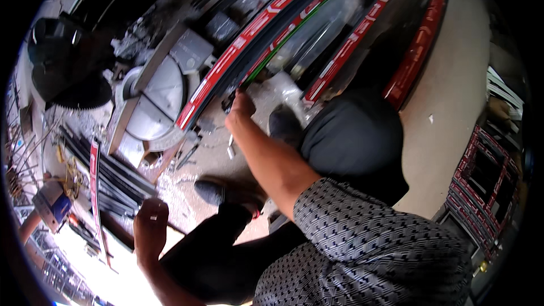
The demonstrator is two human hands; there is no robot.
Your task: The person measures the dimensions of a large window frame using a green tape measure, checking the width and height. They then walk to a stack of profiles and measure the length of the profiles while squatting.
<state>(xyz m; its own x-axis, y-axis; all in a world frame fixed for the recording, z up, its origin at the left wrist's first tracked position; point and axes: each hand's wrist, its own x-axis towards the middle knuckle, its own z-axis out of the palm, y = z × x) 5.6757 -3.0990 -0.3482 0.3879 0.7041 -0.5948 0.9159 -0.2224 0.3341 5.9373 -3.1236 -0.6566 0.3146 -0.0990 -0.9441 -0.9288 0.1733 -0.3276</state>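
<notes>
My right hand (242, 105) reaches forward, fingers closed at the near end of a long dark profile (294, 25) with red printed film and a green strip along its edge. A small dark part shows by the fingers, too blurred to name. Beside it on the left lies another red-filmed profile (226, 59), its near end by the saw's round table. My left hand (152, 222) is low at the left, its fingers curled and in shadow; I cannot make out what is in them. Near it stands a narrow red-and-white strip (95, 187).
A mitre saw with a toothed blade (85, 95) and round metal table (156, 102) stands at the left. More red-filmed profiles (357, 34) extend at the upper right. Dark bars (110, 175) lie at the left. Red-filmed frames (481, 184) are stacked at the right. Scraps litter the floor.
</notes>
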